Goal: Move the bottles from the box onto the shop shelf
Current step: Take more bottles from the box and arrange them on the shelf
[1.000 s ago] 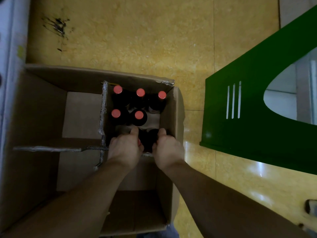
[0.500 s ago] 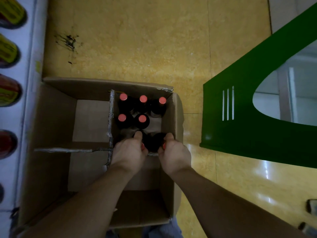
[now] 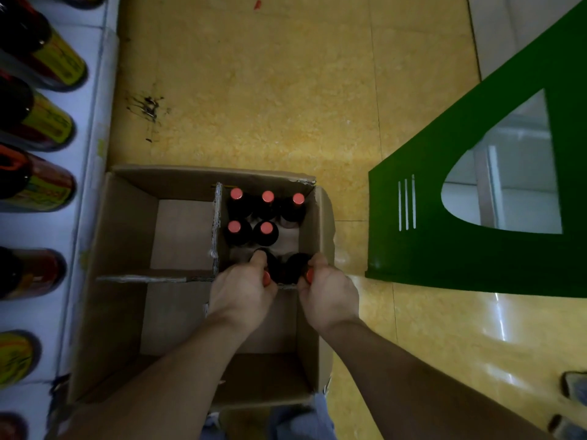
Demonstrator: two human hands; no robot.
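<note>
An open cardboard box (image 3: pixel 127 236) sits on the yellow floor, split by cardboard dividers. Its far right compartment holds several dark bottles with red caps (image 3: pixel 266 228). My left hand (image 3: pixel 241 290) is closed around the neck of one bottle (image 3: pixel 270 265) at the near edge of that compartment. Beside it, my right hand (image 3: pixel 327 293) grips the neck of a second bottle (image 3: pixel 297 265). Both red caps peek out between my fingers. The white shop shelf (image 3: pixel 82 185) runs along the left edge.
Several bottles with yellow and red labels (image 3: pixel 41 122) lie in a row on the shelf at left. A green stand with a cut-out (image 3: pixel 444 249) stands on the floor right of the box. Black scuff marks (image 3: pixel 146 106) stain the floor beyond the box.
The view has shifted so the box sits lower and further right, bringing the shelf and its bottles into sight. Both hands keep their grip on the two bottle necks.
</note>
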